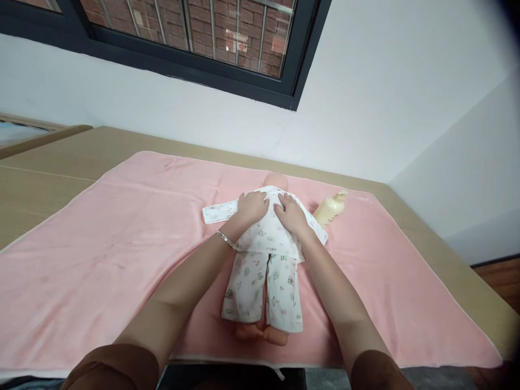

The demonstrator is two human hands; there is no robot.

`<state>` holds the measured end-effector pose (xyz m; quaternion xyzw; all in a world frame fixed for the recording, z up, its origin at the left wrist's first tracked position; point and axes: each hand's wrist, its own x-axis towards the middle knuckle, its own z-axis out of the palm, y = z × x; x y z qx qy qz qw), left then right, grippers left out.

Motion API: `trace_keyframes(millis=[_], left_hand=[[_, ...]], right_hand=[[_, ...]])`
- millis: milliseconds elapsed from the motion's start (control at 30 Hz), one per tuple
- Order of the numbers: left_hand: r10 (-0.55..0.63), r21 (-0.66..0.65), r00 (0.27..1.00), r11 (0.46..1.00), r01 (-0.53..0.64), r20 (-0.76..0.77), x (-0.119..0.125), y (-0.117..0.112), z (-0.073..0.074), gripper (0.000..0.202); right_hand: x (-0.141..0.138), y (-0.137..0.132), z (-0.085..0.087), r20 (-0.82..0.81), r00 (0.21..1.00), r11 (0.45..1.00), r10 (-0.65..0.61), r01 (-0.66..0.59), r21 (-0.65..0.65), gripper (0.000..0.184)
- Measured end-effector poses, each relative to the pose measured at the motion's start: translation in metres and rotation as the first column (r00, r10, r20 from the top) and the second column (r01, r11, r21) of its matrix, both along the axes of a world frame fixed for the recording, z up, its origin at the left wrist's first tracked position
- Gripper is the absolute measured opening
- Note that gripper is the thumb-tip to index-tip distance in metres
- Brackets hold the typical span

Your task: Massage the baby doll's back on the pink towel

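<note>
A baby doll [260,281] in white printed pyjamas lies on a pink towel [101,244], head away from me and feet toward me. My left hand [252,207] rests flat on the doll's upper body, fingers stretched out, a bracelet on its wrist. My right hand [289,212] lies flat beside it on the doll's shirt, fingers also extended. Both hands press on the white shirt and hold nothing. The doll's head [277,181] shows just beyond my fingertips.
A cream bottle [330,209] lies on the towel to the right of the doll. The towel covers a wooden table [49,179] set against a white wall under a dark-framed window [195,49]. Another wall closes in on the right.
</note>
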<state>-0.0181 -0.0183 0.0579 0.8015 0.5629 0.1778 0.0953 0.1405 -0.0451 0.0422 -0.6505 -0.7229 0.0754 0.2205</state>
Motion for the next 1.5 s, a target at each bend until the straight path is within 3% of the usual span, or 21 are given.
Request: trace_keyframes(millis=[133,300,400,567,733,967,1067,1167,1333,1500], left_hand=[[0.003,0.011,1.0,1.0,-0.003,0.011,0.001,0.001,-0.006,0.046],[-0.079,-0.034,0.99,0.997,0.076,-0.113,0.007,-0.019,0.015,0.037],[-0.072,-0.054,0.993,0.996,0.067,-0.094,0.006,-0.021,0.019,0.034],[-0.001,-0.021,0.998,1.0,0.002,0.056,0.002,-0.002,0.0,0.044],[0.036,0.006,0.996,0.999,-0.036,0.076,0.007,-0.001,-0.01,0.047],[-0.041,0.016,0.98,0.999,0.045,-0.196,0.013,-0.024,0.012,0.028],[-0.036,0.025,0.98,0.999,0.042,-0.197,0.011,-0.023,0.014,0.024],[0.011,0.094,0.992,0.996,0.001,-0.125,0.011,-0.016,0.007,0.024],[0.084,0.201,0.993,0.975,-0.1,0.087,0.018,-0.003,-0.018,0.026],[0.031,0.226,0.969,0.97,-0.088,0.244,0.021,0.006,-0.038,0.036]], right_hand=[[-0.002,0.004,-0.007,0.028,1.0,0.999,0.002,-0.003,0.043,0.054],[-0.017,-0.017,0.009,0.115,0.993,0.998,0.023,-0.029,0.05,0.042],[-0.014,-0.018,0.014,0.105,0.994,0.999,0.027,-0.03,0.029,0.035],[0.003,0.002,-0.003,-0.035,0.999,0.999,-0.02,0.021,0.035,0.047],[0.002,0.01,-0.013,0.008,1.0,0.998,-0.026,0.025,0.055,0.053],[-0.017,-0.018,0.012,0.145,0.989,0.998,-0.004,-0.005,0.065,0.037],[-0.014,-0.022,0.02,0.172,0.985,0.999,-0.004,-0.003,0.037,0.027],[-0.005,-0.014,0.016,0.08,0.996,0.999,-0.027,0.023,0.05,0.029],[0.001,0.005,-0.01,-0.047,0.999,0.991,-0.011,0.017,0.13,0.046],[0.001,0.013,-0.027,-0.041,0.999,0.988,0.031,-0.025,0.152,0.05]])
